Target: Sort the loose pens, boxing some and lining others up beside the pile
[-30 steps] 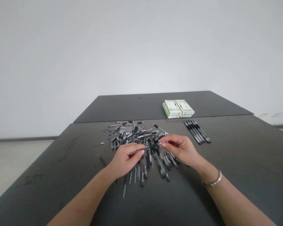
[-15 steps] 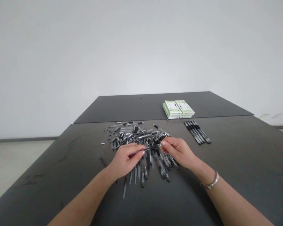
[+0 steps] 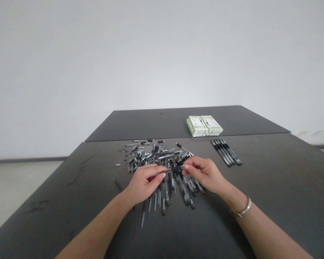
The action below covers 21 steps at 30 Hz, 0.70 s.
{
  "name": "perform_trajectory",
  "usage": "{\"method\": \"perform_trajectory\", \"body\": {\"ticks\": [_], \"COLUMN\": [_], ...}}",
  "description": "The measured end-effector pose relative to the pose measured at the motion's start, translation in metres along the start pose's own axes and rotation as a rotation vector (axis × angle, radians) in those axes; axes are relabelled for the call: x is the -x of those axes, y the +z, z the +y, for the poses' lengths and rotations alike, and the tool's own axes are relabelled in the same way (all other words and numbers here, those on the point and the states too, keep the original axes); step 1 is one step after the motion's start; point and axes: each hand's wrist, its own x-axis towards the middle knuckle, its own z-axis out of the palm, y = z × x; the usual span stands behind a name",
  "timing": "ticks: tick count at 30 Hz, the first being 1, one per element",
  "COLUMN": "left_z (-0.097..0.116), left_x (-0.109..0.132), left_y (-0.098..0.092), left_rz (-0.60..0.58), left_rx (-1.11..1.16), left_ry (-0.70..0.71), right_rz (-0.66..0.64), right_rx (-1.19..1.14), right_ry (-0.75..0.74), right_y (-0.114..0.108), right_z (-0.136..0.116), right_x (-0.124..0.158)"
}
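Note:
My left hand (image 3: pixel 144 184) and my right hand (image 3: pixel 205 175) meet above a loose heap of black and clear pens and pen parts (image 3: pixel 156 155). Between them runs a slim pen (image 3: pixel 175 168) with a black grip section. My left fingers pinch its thin barrel end, while my right fingertips pinch near the black section. I cannot tell whether the pen is in one piece or coming apart. Beneath both hands, part of the heap is hidden.
A neat row of black pens (image 3: pixel 225 152) lies to the right of the heap. Farther back stand two white-and-green boxes (image 3: pixel 204 126). Everything rests on a dark table (image 3: pixel 70 176) joined to a second dark panel (image 3: pixel 151 124). A metal bangle (image 3: pixel 244 208) circles my right wrist.
My right hand has shifted slightly, with small changes in its fingers' position on the pen. My left hand and the pen stay nearly in place.

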Motion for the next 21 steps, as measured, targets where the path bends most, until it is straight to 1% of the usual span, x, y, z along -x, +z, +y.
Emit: {"method": "perform_trajectory", "body": {"ticks": [3, 7, 10, 13, 21], "left_z": [0.0015, 0.0006, -0.0009, -0.0014, -0.0029], "left_x": [-0.0005, -0.0009, -0.001, -0.001, 0.0], "left_y": [-0.0008, -0.0015, -0.0013, -0.001, 0.0001], "left_rz": [-0.014, -0.028, -0.02, -0.015, -0.017], "left_rx": [0.003, 0.0, 0.001, 0.002, -0.015], "left_ry": [-0.005, -0.028, -0.028, -0.024, -0.01], "right_rz": [-0.037, -0.065, -0.009, 0.031, -0.079], "right_rx": [0.08, 0.002, -0.041, 0.002, 0.069], "right_ry": [-0.005, 0.015, 0.008, -0.024, -0.015], "right_y": [-0.0008, -0.0016, -0.0016, -0.0015, -0.0038], "right_z": [-0.0022, -0.0004, 0.0021, 0.0024, -0.0041], "right_x": [0.0006, 0.0015, 0.0014, 0.0009, 0.0014]}}
